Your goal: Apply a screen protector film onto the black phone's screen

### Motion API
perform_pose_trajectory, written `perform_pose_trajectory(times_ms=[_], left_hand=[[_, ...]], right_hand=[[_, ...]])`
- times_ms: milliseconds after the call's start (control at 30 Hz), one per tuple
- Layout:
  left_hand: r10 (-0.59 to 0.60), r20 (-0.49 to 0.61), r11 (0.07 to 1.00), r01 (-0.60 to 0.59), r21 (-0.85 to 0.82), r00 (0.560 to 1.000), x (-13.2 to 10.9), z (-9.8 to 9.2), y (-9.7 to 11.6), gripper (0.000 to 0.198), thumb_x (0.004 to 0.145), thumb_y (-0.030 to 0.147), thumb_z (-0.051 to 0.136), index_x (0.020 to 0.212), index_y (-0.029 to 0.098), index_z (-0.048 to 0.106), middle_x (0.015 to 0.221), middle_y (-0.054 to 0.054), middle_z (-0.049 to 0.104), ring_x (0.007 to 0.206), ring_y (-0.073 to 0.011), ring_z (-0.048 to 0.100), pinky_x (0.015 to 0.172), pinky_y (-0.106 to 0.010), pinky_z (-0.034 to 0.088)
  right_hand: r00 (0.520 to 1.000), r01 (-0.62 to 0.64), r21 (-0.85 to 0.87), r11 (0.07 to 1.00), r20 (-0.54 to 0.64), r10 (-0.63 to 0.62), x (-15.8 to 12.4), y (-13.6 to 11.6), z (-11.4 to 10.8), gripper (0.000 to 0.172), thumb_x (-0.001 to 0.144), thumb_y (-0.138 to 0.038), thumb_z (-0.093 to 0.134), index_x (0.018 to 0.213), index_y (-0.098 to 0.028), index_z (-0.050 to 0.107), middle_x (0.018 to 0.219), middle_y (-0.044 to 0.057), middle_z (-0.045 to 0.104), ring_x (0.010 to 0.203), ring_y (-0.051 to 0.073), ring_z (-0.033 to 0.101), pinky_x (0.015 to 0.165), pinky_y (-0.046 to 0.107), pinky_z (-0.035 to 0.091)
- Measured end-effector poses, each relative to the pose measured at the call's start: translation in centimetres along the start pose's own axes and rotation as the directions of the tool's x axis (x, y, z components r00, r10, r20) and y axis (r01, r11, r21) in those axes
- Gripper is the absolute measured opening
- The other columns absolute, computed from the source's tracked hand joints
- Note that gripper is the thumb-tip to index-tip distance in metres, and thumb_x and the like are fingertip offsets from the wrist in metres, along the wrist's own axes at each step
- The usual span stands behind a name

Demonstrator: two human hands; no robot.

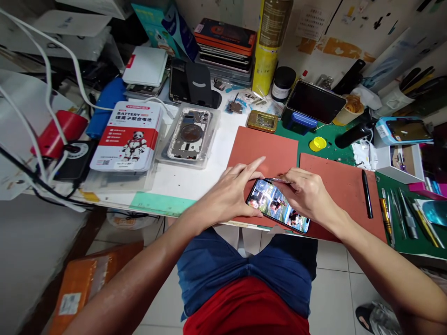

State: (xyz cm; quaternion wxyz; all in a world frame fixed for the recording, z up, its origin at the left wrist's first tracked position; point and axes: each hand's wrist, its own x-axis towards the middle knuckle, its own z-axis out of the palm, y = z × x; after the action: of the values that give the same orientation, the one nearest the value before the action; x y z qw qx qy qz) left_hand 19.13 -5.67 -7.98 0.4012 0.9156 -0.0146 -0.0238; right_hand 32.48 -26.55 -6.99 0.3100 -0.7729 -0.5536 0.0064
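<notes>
A lit smartphone with a colourful picture on its screen lies tilted across the near edge of a brown-red work mat. My left hand grips its left end, thumb at the near side and some fingers at the far side, the index finger stretched out. In my closed right hand is a thin, flat, silvery tool, pinched between the fingers. Its tip reaches the phone's far edge near my left fingertips. The exact shape of the tool is hidden by my fingers, which also cover the phone's right upper part.
A phone housing in a clear tray and a battery box stand to the left. At the right lie a black pen, several tweezers and drivers, and a second mat. Behind are a tin and a propped phone.
</notes>
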Motion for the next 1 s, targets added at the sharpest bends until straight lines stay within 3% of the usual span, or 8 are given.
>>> perform_pose_trajectory(times_ms=[133, 467, 733, 1000], left_hand=[[-0.006, 0.007, 1.000, 0.006, -0.004, 1.000, -0.1, 0.0, 0.1, 0.129, 0.074, 0.029, 0.096, 0.172, 0.036, 0.013, 0.149, -0.003, 0.068, 0.129, -0.0336, 0.054, 0.112, -0.053, 0.044], [-0.002, -0.003, 1.000, 0.002, 0.021, 1.000, -0.2, 0.0, -0.4, 0.128, 0.072, 0.029, 0.098, 0.172, 0.036, 0.018, 0.146, -0.002, 0.069, 0.124, -0.0317, 0.054, 0.110, -0.048, 0.046], [-0.052, 0.024, 0.998, 0.051, 0.048, 0.998, -0.2, -0.4, 0.2, 0.120, 0.080, 0.039, 0.093, 0.172, 0.034, 0.017, 0.149, -0.002, 0.068, 0.125, -0.0294, 0.053, 0.109, -0.043, 0.043], [0.027, -0.015, 0.996, -0.025, 0.085, 1.000, -0.4, -0.1, -0.3, 0.118, 0.082, 0.040, 0.091, 0.172, 0.036, 0.014, 0.149, -0.002, 0.067, 0.125, -0.0293, 0.055, 0.110, -0.045, 0.045]], right_hand=[[1.000, -0.015, 0.005, 1.000, 0.007, 0.015, -0.5, 0.1, -0.3, 0.019, 0.103, -0.016, 0.060, 0.092, -0.020, 0.074, 0.083, 0.008, 0.077, 0.075, 0.022, 0.072, 0.069, 0.036, 0.057], [0.998, -0.060, -0.027, 0.998, 0.000, 0.060, -3.5, 0.5, -2.7, 0.019, 0.105, -0.019, 0.062, 0.089, -0.020, 0.072, 0.074, 0.005, 0.072, 0.065, 0.019, 0.065, 0.060, 0.033, 0.052], [0.995, -0.100, -0.032, 0.994, -0.007, 0.100, -6.0, 1.1, -4.1, 0.017, 0.106, -0.019, 0.063, 0.093, -0.019, 0.074, 0.077, 0.005, 0.073, 0.068, 0.019, 0.066, 0.062, 0.034, 0.052], [0.986, -0.168, -0.032, 0.985, 0.007, 0.168, -6.4, 1.3, -4.4, 0.021, 0.105, -0.024, 0.065, 0.087, -0.018, 0.075, 0.079, 0.006, 0.075, 0.067, 0.018, 0.068, 0.060, 0.032, 0.050]])
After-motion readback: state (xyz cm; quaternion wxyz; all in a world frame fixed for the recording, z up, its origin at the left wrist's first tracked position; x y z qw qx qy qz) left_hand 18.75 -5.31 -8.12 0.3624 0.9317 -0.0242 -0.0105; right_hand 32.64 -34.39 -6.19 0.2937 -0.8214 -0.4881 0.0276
